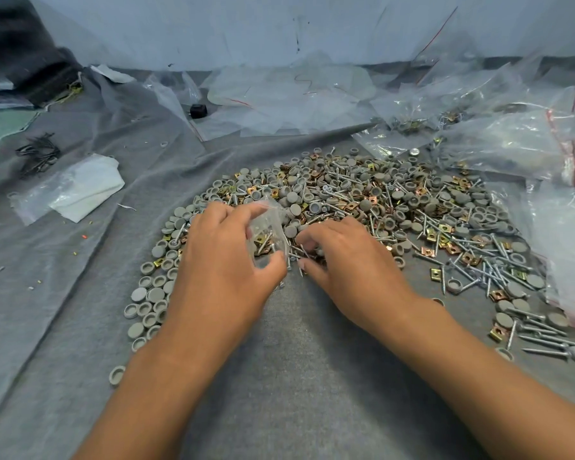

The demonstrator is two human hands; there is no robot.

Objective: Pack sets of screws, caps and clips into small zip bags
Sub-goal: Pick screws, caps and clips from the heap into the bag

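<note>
A wide heap of grey round caps (pixel 346 194), silver screws (pixel 498 270) and brass clips (pixel 437 234) lies spread on a grey cloth (pixel 296 360). My left hand (pixel 223 260) grips a small clear zip bag (pixel 268 230) that holds a few screws and clips. The bag sits just above the near edge of the heap. My right hand (pixel 342 260) is right beside the bag, its fingers curled down into the screws and clips; what they pinch is hidden under the fingers.
Large clear plastic bags with red seal lines (pixel 512 134) are piled at the back and right, some holding hardware. A small stack of empty zip bags (pixel 77 187) lies at left. Black screws (pixel 39 154) and a small black object (pixel 198 111) lie farther back.
</note>
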